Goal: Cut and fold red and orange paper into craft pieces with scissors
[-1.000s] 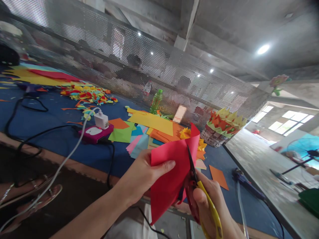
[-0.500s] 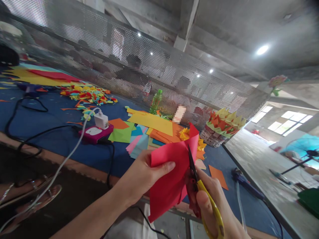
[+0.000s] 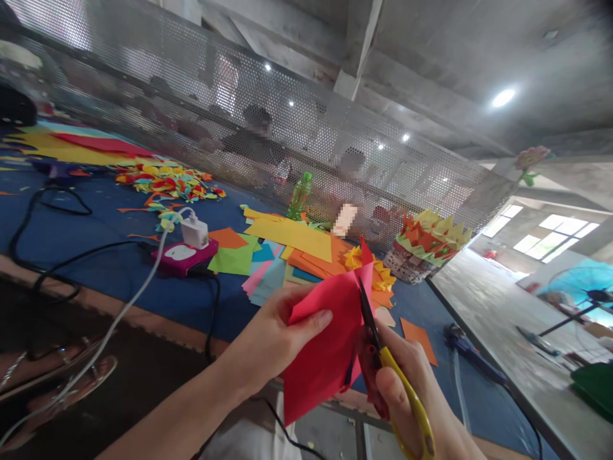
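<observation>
My left hand (image 3: 272,338) pinches a folded sheet of red paper (image 3: 320,351) held up in front of me, thumb on its near face. My right hand (image 3: 412,399) grips yellow-and-red scissors (image 3: 378,348), whose dark blades cut into the red paper's right edge near the top. Behind the paper, a pile of coloured paper sheets (image 3: 287,246) lies on the blue table (image 3: 96,230), with small folded yellow and orange paper shapes (image 3: 380,275).
A pink device (image 3: 184,257) with a white charger and cables sits on the table's left part. Paper scraps (image 3: 167,182), a green bottle (image 3: 299,195) and a basket of folded paper pieces (image 3: 428,246) stand by the perforated metal screen (image 3: 191,108). Other people sit behind the screen.
The red paper has tilted and sunk slightly in my left hand, and the scissors have moved a little lower with it along the cut.
</observation>
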